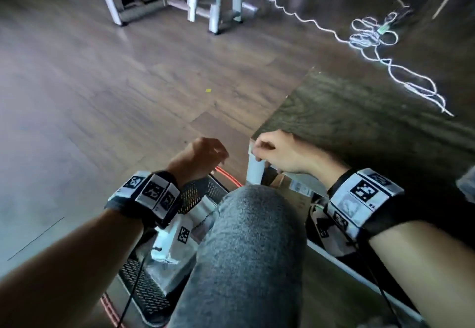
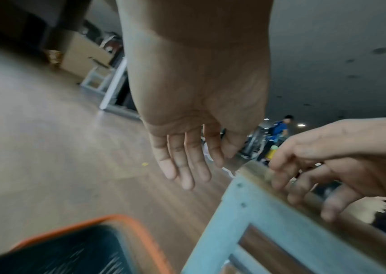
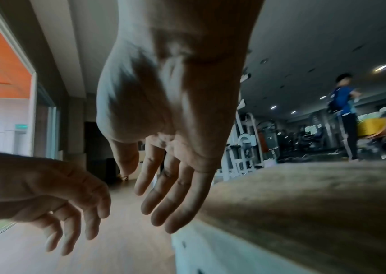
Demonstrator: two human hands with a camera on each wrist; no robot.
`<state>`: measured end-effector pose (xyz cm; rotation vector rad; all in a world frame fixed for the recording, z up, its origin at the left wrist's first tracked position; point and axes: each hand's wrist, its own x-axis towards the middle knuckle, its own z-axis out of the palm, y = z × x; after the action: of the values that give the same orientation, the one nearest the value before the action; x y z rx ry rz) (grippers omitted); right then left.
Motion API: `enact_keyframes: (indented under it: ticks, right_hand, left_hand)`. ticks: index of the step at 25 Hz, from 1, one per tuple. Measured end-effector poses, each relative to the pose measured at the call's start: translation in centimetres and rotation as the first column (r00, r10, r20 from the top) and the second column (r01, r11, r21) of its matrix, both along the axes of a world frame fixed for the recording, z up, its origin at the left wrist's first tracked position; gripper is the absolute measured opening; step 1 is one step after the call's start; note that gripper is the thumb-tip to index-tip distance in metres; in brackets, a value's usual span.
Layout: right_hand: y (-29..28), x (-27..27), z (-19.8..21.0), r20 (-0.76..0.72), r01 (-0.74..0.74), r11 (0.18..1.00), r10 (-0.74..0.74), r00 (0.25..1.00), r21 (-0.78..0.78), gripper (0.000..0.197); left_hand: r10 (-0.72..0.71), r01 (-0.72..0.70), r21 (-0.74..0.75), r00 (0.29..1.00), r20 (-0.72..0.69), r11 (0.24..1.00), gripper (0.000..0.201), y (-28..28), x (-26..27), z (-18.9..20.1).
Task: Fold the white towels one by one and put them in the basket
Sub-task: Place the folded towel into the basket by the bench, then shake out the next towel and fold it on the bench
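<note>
Both hands empty: left hand (image 1: 203,154) hangs slack at frame centre above the basket (image 1: 200,189), fingers loosely spread; right hand (image 1: 276,155) relaxed at the table (image 1: 359,122) corner, presumably between towels. Basket lower centre; white folded items inside, probably towels

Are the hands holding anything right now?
No. The left hand hangs open over the floor, and the right hand is open at the table corner. Neither holds anything.

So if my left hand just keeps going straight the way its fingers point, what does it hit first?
Probably nothing close: the left hand points over open wooden floor, left of the table corner. Depth is unclear.
</note>
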<state>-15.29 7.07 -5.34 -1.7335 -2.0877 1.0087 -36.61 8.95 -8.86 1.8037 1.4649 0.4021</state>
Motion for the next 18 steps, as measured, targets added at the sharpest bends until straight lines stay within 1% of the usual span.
enact_keyframes:
  ticks: [3,5,8,11,13,14,16,18]
  right_hand:
    - [-3.9,4.6,4.1,-0.026,0.14,0.98,-0.138,0.99,0.142,0.02]
    - [-6.7,7.8,6.0,-0.053,0.228,0.952,-0.222,0.974,0.205,0.021]
    - [-10.6,12.8,7.2,-0.1,0.354,0.9,-0.339,0.935,0.254,0.019]
    - [-14.6,18.8,7.3,-0.142,0.464,0.848,-0.442,0.886,0.257,0.022]
    - [-17.3,22.4,7.3,-0.165,0.534,0.812,-0.508,0.846,0.235,0.022]
    - [-18.2,23.8,7.2,-0.168,0.56,0.794,-0.534,0.828,0.236,0.02]
    - [-20.6,27.4,6.8,-0.189,0.63,0.735,-0.601,0.776,0.25,0.016]
    - [-23.2,30.3,6.1,-0.198,0.676,0.699,-0.647,0.737,0.233,0.014]
  left_hand:
    - [-0.192,0.191,0.092,0.981,0.0,0.977,0.013,0.0,5.7,5.7]
    - [-0.311,0.311,0.138,0.95,-0.026,0.94,0.015,-0.8,10.0,8.7]
    - [-0.447,0.454,0.097,0.89,-0.09,0.886,0.017,-2.8,16.7,11.9]
    - [-0.598,0.616,0.034,0.776,-0.199,0.787,0.02,-5.4,24.0,14.2]
    - [-0.662,0.686,0.015,0.706,-0.252,0.727,0.021,-7.1,28.6,14.6]
    - [-0.681,0.709,0.01,0.682,-0.267,0.705,0.022,-7.5,30.4,14.2]
    - [-0.722,0.751,-0.02,0.627,-0.292,0.66,0.019,-8.5,34.9,12.4]
    - [-0.755,0.804,-0.004,0.557,-0.346,0.594,0.015,-9.3,39.0,9.7]
